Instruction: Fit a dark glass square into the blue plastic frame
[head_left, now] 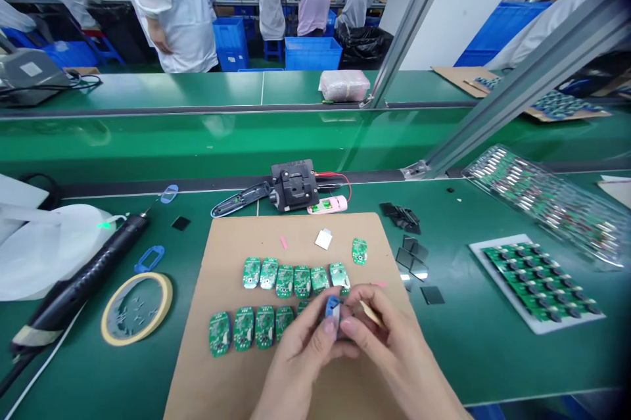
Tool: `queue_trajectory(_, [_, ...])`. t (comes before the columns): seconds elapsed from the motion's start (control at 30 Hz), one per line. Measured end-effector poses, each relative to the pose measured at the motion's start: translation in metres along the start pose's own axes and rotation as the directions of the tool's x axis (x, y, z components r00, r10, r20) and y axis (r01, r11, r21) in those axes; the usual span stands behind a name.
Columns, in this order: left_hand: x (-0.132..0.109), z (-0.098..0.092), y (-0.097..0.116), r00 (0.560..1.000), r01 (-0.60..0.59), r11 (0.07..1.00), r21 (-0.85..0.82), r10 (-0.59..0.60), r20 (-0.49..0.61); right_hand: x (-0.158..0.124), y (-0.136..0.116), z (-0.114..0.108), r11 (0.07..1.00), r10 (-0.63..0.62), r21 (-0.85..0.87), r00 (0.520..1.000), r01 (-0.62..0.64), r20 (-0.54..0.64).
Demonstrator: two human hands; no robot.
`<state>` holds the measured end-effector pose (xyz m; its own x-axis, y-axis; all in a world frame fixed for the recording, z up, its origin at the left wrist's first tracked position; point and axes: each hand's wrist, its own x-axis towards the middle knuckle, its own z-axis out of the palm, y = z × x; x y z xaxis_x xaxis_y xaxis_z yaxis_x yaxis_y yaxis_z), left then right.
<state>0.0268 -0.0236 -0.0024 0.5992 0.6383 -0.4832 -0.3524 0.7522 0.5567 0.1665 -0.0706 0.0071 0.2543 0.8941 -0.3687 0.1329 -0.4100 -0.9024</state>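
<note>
In the head view, the left hand (298,348) has a closed grip, pinching a small blue-and-white plastic piece (332,312) between thumb and fingers. The right hand (394,348) has a closed grip on a slim, pale wooden stick (371,313), its tip close to the blue-and-white piece. Both hands are over a tan cardboard sheet (296,236) on the green desk (458,367). On the sheet, two rows of green oval circuit boards (284,282) lie just beyond the hands. Beyond the sheet sits a black rectangular socket fixture (294,185). Left of the sheet lie a long black electric screwdriver (83,282) and a yellow ring of tape (137,308). Right of it is a white tray of green circuit boards (537,285).
</note>
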Motion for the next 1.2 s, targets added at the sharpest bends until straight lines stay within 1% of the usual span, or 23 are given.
queue_trajectory(0.1, [-0.001, 0.000, -0.003, 0.998, -0.020, 0.999, 0.040, 0.018, 0.060, -0.003, 0.004, 0.007, 0.986, 0.066, 0.150, 0.998, -0.068, 0.017])
queue_trajectory(0.17, [-0.001, -0.001, -0.004, 0.994, -0.021, 1.000, 0.021, 0.019, 0.105, -0.003, 0.011, 0.007, 0.988, 0.059, 0.146, 0.998, -0.054, -0.035])
queue_trajectory(0.23, [-0.001, -0.001, -0.004, 0.989, -0.014, 1.000, -0.022, 0.017, 0.146, -0.003, 0.018, 0.004, 0.999, -0.021, 0.045, 0.994, 0.026, -0.109])
queue_trajectory(0.3, [-0.001, -0.002, -0.003, 0.984, -0.008, 0.998, -0.054, 0.018, 0.176, -0.002, 0.024, 0.000, 0.985, -0.156, -0.090, 0.977, 0.144, -0.146])
queue_trajectory(0.37, [-0.001, -0.003, -0.002, 0.983, -0.007, 0.998, -0.056, 0.017, 0.182, 0.000, 0.026, -0.004, 0.944, -0.282, -0.212, 0.953, 0.254, -0.115])
queue_trajectory(0.4, [-0.001, -0.003, -0.002, 0.984, -0.009, 0.999, -0.050, 0.018, 0.177, 0.000, 0.027, -0.005, 0.920, -0.326, -0.260, 0.940, 0.292, -0.097])
queue_trajectory(0.57, [0.001, -0.006, -0.002, 0.992, -0.027, 0.999, -0.023, 0.030, 0.121, -0.001, 0.025, -0.005, 0.826, -0.428, -0.433, 0.902, 0.362, -0.062])
queue_trajectory(0.63, [0.001, -0.006, -0.002, 0.993, -0.030, 0.999, -0.027, 0.033, 0.112, 0.001, 0.020, -0.007, 0.806, -0.444, -0.450, 0.895, 0.384, -0.033])
queue_trajectory(0.67, [0.000, -0.006, -0.001, 0.994, -0.035, 0.999, -0.035, 0.038, 0.104, 0.004, 0.017, -0.009, 0.805, -0.448, -0.451, 0.893, 0.385, -0.038])
queue_trajectory(0.73, [-0.002, -0.007, 0.002, 0.995, -0.049, 0.997, -0.058, 0.053, 0.080, 0.015, 0.006, -0.015, 0.802, -0.454, -0.475, 0.886, 0.362, -0.092])
queue_trajectory(0.8, [-0.005, -0.008, 0.007, 0.997, -0.056, 0.996, -0.076, 0.060, 0.050, 0.032, -0.006, -0.022, 0.767, -0.455, -0.553, 0.883, 0.325, -0.113])
queue_trajectory(0.83, [-0.007, -0.009, 0.011, 0.997, -0.059, 0.995, -0.079, 0.062, 0.037, 0.042, -0.011, -0.025, 0.735, -0.449, -0.605, 0.889, 0.307, -0.095])
queue_trajectory(0.9, [-0.010, -0.011, 0.020, 0.997, -0.082, 0.995, -0.064, 0.083, 0.006, 0.066, -0.016, -0.029, 0.662, -0.422, -0.691, 0.906, 0.290, -0.023])
queue_trajectory(0.97, [-0.013, -0.013, 0.030, 0.991, -0.124, 0.992, -0.029, 0.123, -0.046, 0.087, -0.014, -0.028, 0.620, -0.404, -0.728, 0.915, 0.292, 0.022])
queue_trajectory(1.03, [-0.018, -0.016, 0.040, 0.981, -0.162, 0.987, 0.002, 0.162, -0.105, 0.103, -0.010, -0.024, 0.607, -0.398, -0.733, 0.916, 0.306, 0.053])
queue_trajectory(1.1, [-0.022, -0.020, 0.046, 0.972, -0.180, 0.983, 0.025, 0.181, -0.148, 0.113, -0.006, -0.018, 0.598, -0.391, -0.732, 0.916, 0.326, 0.088])
queue_trajectory(1.2, [-0.028, -0.028, 0.050, 0.968, -0.187, 0.981, 0.049, 0.192, -0.163, 0.118, -0.009, -0.006, 0.588, -0.388, -0.718, 0.909, 0.372, 0.153])
